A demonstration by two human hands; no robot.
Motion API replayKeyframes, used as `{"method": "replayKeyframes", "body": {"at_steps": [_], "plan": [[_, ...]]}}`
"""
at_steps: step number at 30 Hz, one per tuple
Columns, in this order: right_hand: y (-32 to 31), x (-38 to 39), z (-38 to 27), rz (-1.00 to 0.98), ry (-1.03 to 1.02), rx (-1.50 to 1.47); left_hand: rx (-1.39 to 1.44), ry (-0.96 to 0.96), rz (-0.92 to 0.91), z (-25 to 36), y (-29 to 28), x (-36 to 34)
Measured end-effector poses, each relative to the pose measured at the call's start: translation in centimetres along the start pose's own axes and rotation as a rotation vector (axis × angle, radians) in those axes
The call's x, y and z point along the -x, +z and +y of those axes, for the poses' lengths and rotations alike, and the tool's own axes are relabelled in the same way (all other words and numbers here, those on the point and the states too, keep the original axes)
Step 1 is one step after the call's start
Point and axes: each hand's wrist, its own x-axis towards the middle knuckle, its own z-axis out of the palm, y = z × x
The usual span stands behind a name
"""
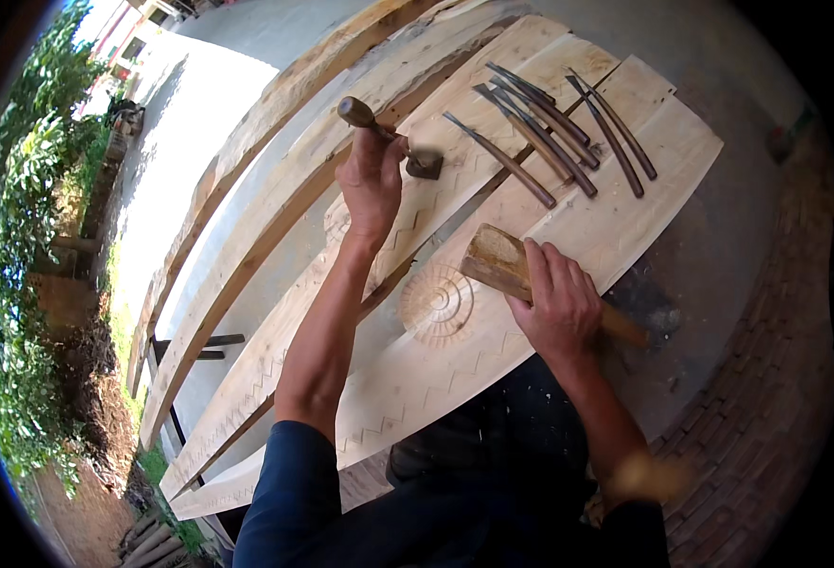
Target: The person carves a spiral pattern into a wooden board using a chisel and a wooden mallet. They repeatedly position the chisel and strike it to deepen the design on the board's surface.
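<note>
Wooden mallet [495,258] is grasped by right hand [563,305], right of carved rosette [439,303]; wooden-handled tool [357,113] is clasped by left hand [372,182], beyond rosette.

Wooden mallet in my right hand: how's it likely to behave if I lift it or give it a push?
The wooden mallet will probably feel head-heavy, since its thick block sits at one end of a slimmer handle. It should stay stiff, as both parts look like solid wood. Laid down and pushed, it would likely slide rather than roll, given the head's blocky shape.
</note>
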Motion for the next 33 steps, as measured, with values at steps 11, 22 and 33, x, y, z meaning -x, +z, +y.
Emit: {"method": "replayKeyframes", "body": {"at_steps": [11,22,33], "plan": [[0.1,-0.4,0.4,0.016,0.013,-0.054,0.504,-0.435,0.015,5.8,-8.4,12.7],[-3.5,-0.7,-0.9,-0.278,0.882,-1.311,0.521,-0.466,0.040,8.3,-10.4,20.5],[-2.3,0.6,-2.3,-0.315,0.651,-0.963,0.496,-0.426,-0.043,8.0,-9.4,22.3]]}}
